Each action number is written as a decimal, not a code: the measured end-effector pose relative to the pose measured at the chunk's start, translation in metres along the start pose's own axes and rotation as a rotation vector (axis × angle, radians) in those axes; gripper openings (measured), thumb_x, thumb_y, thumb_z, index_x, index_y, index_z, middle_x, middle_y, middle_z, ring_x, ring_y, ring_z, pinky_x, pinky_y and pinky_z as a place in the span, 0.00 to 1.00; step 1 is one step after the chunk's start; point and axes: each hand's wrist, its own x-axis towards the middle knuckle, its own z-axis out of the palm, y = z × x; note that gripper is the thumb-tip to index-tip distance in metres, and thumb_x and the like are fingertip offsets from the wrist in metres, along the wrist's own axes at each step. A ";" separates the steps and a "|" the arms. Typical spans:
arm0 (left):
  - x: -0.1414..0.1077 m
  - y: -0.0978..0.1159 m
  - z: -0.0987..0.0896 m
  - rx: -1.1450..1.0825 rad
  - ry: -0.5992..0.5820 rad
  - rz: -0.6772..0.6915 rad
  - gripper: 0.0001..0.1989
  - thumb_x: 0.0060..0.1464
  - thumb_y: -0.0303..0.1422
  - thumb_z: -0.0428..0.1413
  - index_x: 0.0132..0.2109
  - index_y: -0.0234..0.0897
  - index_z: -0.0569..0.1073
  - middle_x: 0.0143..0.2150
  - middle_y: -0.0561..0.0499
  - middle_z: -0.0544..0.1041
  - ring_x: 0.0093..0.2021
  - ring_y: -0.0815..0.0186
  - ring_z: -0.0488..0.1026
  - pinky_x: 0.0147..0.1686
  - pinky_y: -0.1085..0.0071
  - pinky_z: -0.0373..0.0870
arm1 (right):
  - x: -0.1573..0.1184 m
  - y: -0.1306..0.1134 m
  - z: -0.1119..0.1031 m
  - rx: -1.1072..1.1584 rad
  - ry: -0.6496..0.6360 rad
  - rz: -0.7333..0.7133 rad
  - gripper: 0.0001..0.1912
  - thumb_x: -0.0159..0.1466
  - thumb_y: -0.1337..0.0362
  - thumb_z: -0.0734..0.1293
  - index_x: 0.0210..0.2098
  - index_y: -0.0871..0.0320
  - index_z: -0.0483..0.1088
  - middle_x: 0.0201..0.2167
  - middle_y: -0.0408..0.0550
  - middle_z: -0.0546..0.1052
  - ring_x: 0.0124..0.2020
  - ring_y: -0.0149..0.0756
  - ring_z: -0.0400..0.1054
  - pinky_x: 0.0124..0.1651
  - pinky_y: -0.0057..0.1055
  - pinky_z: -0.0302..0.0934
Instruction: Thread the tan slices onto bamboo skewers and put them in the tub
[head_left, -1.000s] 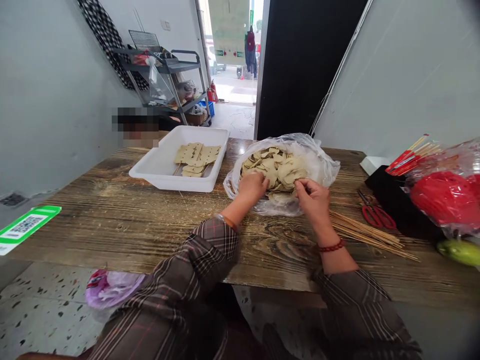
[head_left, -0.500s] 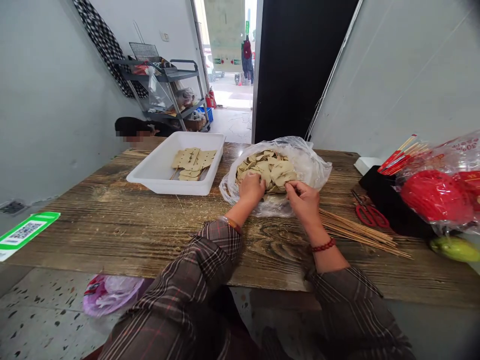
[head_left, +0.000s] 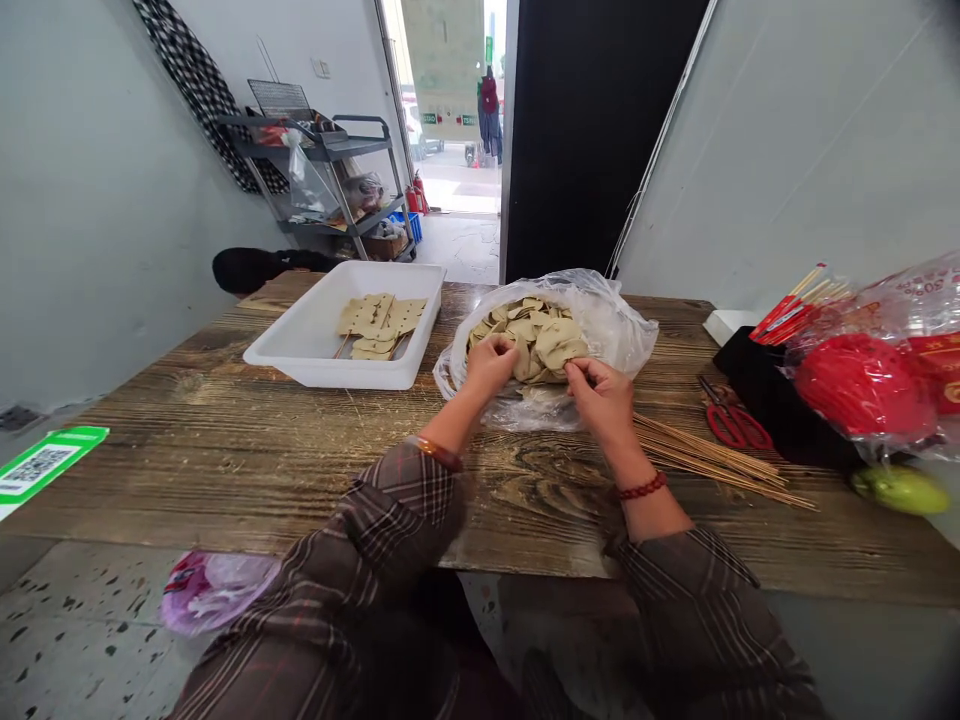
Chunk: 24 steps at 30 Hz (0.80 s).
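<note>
An open clear plastic bag (head_left: 626, 335) lies on the table, heaped with thin tan slices that look like tofu skin (head_left: 559, 340). Over the near left of the heap, my left hand (head_left: 491, 368) has its fingertips pinched together; whether a slice is between them is hidden. My right hand (head_left: 606, 400) pinches the edge of a tan slice at the heap's near right side. To the left stands a white plastic tub (head_left: 352, 374) with flat tan slices threaded on skewers (head_left: 381, 318) inside. Loose bamboo skewers (head_left: 712, 460) lie right of my right hand.
Red-handled scissors (head_left: 739, 425) lie beside a black box (head_left: 795, 415). Wrapped red goods (head_left: 862, 390) and a yellow-green fruit (head_left: 900, 490) are at the right. Behind the table's far left edge shows a person's dark head (head_left: 251, 270). A cart (head_left: 322, 150) stands beyond.
My left hand has lifted slightly and drawn its fingers into a pinch over the heap. My right hand stays at the same slice. The whole view has shifted a little.
</note>
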 end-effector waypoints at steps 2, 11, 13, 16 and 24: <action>-0.005 0.005 -0.013 -0.209 -0.053 -0.048 0.05 0.43 0.28 0.57 0.27 0.35 0.67 0.22 0.57 0.66 0.23 0.74 0.63 0.25 0.76 0.61 | -0.001 0.000 0.000 0.026 -0.012 0.020 0.15 0.62 0.55 0.63 0.32 0.59 0.76 0.17 0.42 0.71 0.20 0.31 0.64 0.25 0.27 0.56; -0.020 -0.001 -0.052 -0.490 -0.151 -0.181 0.17 0.40 0.36 0.63 0.37 0.36 0.67 0.27 0.55 0.74 0.23 0.71 0.72 0.18 0.78 0.61 | -0.010 -0.009 0.004 0.135 -0.233 0.102 0.16 0.60 0.53 0.65 0.30 0.60 0.76 0.16 0.40 0.69 0.15 0.26 0.57 0.20 0.25 0.51; -0.020 -0.008 -0.053 -0.479 -0.151 -0.165 0.20 0.38 0.35 0.65 0.40 0.35 0.69 0.27 0.55 0.75 0.24 0.72 0.72 0.18 0.79 0.59 | -0.012 -0.011 0.004 0.138 -0.279 0.111 0.16 0.60 0.54 0.66 0.30 0.60 0.75 0.16 0.40 0.69 0.15 0.26 0.56 0.19 0.25 0.50; -0.019 -0.014 -0.055 -0.445 -0.143 -0.141 0.20 0.36 0.33 0.65 0.39 0.33 0.71 0.25 0.56 0.75 0.22 0.74 0.68 0.19 0.79 0.56 | -0.017 -0.013 0.002 0.106 -0.350 0.109 0.16 0.60 0.54 0.65 0.29 0.60 0.75 0.16 0.40 0.69 0.14 0.25 0.55 0.18 0.25 0.49; -0.019 -0.011 -0.064 -0.476 -0.047 -0.110 0.13 0.37 0.31 0.64 0.33 0.33 0.74 0.24 0.58 0.73 0.24 0.75 0.65 0.26 0.78 0.63 | -0.028 -0.006 -0.003 -0.010 -0.507 0.050 0.14 0.63 0.56 0.64 0.31 0.59 0.76 0.17 0.40 0.69 0.16 0.27 0.58 0.21 0.26 0.52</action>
